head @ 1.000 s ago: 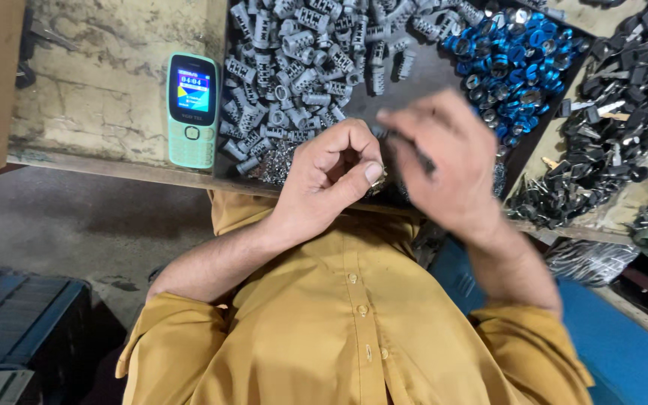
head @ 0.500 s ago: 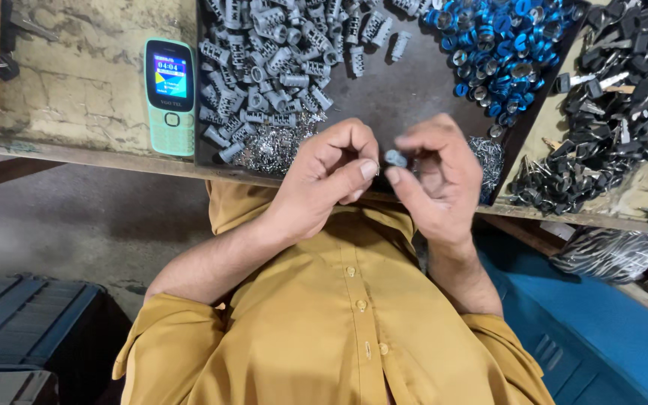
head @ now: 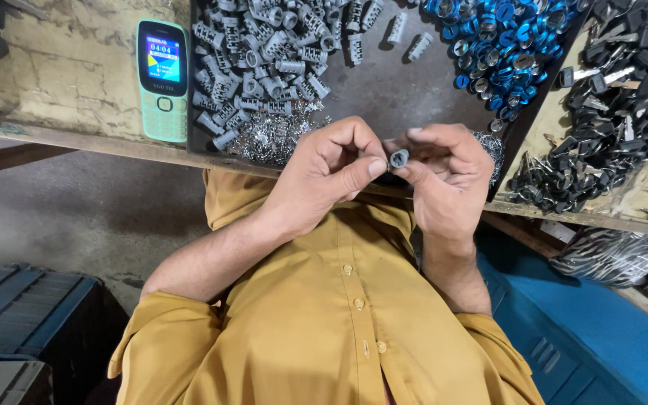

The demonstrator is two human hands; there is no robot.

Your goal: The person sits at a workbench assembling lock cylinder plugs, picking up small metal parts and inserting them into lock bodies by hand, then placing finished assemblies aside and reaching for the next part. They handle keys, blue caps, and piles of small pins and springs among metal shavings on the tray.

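both hands met mid-assembly: right hand (head: pixel 444 176) pinched a small grey cylinder (head: pixel 398 158), left hand (head: pixel 331 176) fingertips pinched together at its nine o'clock; fitting needed fine alignment.

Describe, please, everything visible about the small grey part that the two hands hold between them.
The small grey cylinder part looks like dull cast metal, short and round, with a darker hollow end facing the camera. It is pinched at the fingertips of the right hand, while the thumb of the left hand touches its side. It is held above the front edge of the dark tray, apart from the pile of similar grey parts. Finer details are too small to tell.
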